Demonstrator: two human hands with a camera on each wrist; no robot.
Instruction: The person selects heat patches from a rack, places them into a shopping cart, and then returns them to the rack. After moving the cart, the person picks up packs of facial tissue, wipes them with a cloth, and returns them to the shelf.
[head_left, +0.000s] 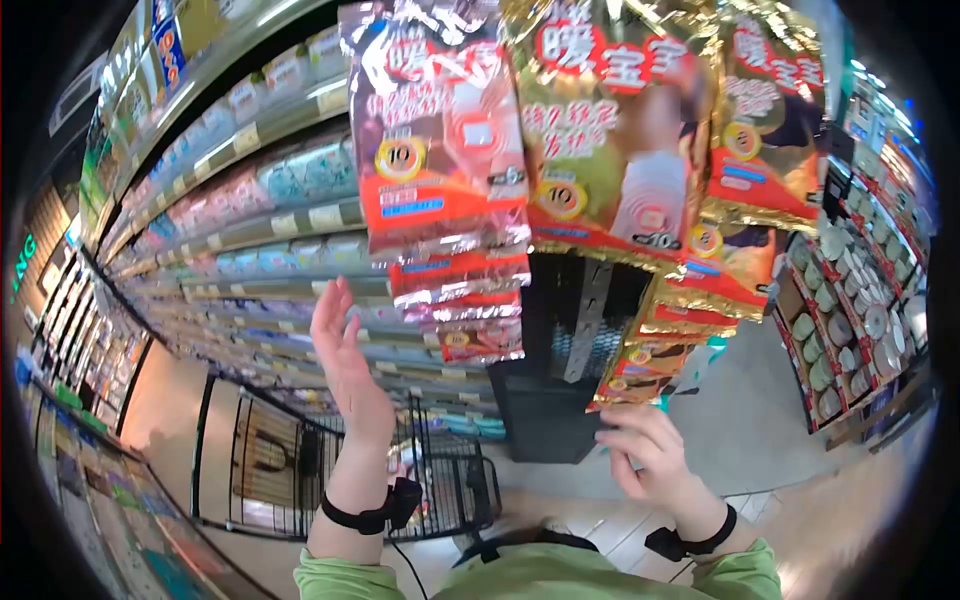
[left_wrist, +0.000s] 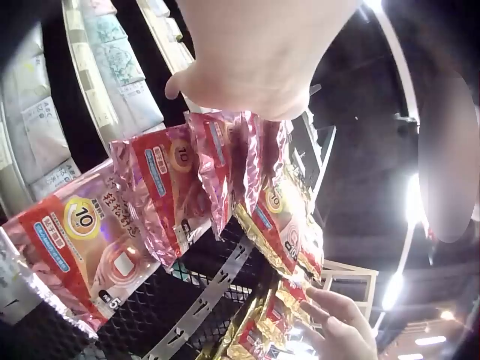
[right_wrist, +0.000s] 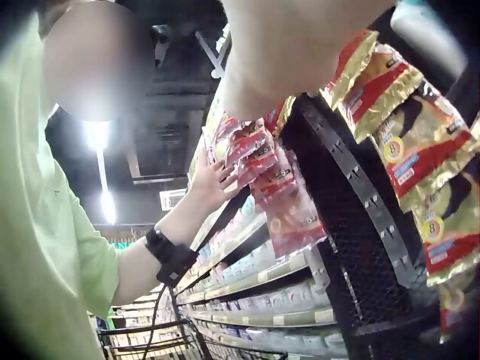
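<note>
Foil glints on two hanging strips of warmer-patch packets at the end of a shop aisle. Farthest left run the long shelves (head_left: pixel 250 215) of pastel packs, receding toward the floor, with a black wire trolley (head_left: pixel 300 470) standing below them.

Next comes the left hand (head_left: pixel 345 365), raised with its palm turned toward the pink packets (head_left: pixel 440 150) and its fingers straight and spread; it grips nothing. In the head view it sits just beside the lower end of that pink strip, and the right wrist view shows its fingertips (right_wrist: pixel 223 174) at the packets' edge, though whether they actually touch the foil is hard to tell from either angle. A black strap circles the wrist above a green sleeve (head_left: pixel 340 580).

Between the two strips stands the black mesh display panel (head_left: pixel 560 340) from which they hang.

Further right hangs the gold packets (head_left: pixel 620 130) strip, overlapping downward in red and gold. The right hand (head_left: pixel 650 450) is at its bottom end, fingers curled at the lowest gold packet (head_left: pixel 630 385); the left wrist view shows those fingers (left_wrist: pixel 337 319) closing on its lower edge.

Farthest right, racks of bowls and plates (head_left: pixel 850 320) line the next aisle.
</note>
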